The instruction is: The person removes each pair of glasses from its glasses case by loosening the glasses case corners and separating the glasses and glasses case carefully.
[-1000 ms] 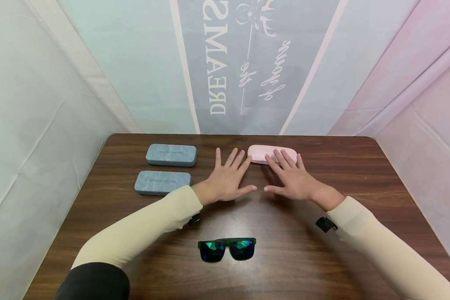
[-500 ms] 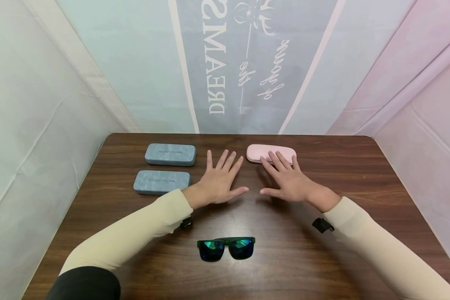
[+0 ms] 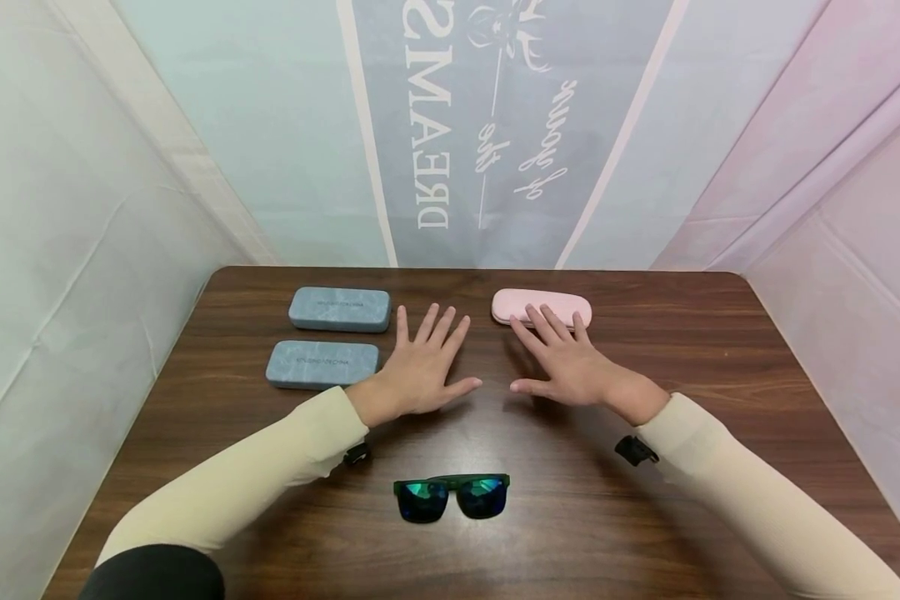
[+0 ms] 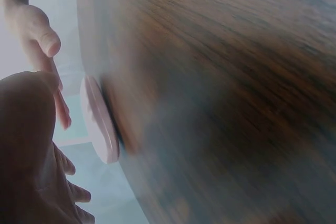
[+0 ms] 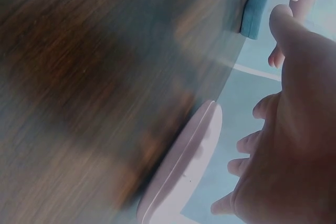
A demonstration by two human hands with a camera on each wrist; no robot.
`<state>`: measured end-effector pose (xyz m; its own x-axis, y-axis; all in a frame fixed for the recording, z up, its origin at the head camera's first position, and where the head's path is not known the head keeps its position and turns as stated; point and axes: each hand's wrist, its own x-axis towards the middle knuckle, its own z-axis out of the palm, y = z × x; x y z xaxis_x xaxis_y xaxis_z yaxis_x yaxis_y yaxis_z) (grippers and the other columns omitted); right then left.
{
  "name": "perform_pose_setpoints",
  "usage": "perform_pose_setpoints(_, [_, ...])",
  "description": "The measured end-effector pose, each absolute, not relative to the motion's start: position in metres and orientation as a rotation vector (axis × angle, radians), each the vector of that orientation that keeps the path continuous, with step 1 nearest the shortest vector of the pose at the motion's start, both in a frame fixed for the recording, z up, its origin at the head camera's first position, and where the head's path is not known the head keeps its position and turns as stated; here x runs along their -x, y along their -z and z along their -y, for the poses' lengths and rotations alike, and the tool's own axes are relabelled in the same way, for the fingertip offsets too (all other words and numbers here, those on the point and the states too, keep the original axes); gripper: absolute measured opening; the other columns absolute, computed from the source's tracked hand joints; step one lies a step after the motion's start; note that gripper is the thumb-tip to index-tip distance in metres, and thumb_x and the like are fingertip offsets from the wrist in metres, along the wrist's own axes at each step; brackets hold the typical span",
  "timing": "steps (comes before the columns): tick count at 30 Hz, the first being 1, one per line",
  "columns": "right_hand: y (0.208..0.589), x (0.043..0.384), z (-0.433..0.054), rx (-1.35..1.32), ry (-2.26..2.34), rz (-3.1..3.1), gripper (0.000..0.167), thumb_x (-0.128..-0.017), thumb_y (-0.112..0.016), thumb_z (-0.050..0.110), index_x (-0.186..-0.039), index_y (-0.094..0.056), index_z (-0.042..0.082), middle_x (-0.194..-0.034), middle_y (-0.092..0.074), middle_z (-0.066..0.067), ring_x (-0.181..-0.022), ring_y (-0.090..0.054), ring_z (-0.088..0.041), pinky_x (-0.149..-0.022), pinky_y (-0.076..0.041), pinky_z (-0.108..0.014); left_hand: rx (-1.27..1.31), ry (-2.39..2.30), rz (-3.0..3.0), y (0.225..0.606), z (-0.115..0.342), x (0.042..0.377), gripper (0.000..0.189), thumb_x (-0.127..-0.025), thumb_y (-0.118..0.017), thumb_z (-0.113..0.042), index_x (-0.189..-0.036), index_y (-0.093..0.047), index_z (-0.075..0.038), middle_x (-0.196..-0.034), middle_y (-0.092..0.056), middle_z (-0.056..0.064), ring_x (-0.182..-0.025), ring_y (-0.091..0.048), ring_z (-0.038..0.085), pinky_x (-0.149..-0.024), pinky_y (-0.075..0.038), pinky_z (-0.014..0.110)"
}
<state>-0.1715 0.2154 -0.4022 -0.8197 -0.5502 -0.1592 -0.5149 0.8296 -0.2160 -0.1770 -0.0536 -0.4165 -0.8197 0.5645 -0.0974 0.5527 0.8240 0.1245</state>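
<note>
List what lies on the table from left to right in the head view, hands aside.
Nearer blue rectangular case with farther blue rectangular case beyond it, dark-framed sunglasses with mirrored blue-green lenses, pale pink rounded case.

Left hand (image 3: 418, 367) moved leftward, away from pink case (image 3: 523, 302), nearer rear blue case (image 3: 339, 309); right hand (image 3: 576, 368) shifted slightly left.

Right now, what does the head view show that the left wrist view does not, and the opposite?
Only the head view: the sunglasses, the far blue case, the near blue case and the backdrop lettering.
Only the left wrist view: a low look at the gap between the right hand and the pink case.
Both: that hand and case, the left hand, the table.
</note>
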Motion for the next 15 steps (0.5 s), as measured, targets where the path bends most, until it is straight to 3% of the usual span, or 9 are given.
perform_pose_setpoints(15, [0.405, 0.170, -0.200, 0.860, 0.247, -2.771, 0.094, -0.097, -0.061, 0.058, -0.164, -0.014, 0.010, -0.168, -0.004, -0.023, -0.154, -0.002, -0.042, -0.114, 0.001, -0.073, -0.852, -0.172, -2.899, 0.417, 0.083, 0.172, 0.091, -0.099, -0.045, -0.068, -0.164, -0.017, -0.011, -0.168, -0.015, 0.018, -0.155, -0.007, 0.040, -0.111, 0.008, 0.074])
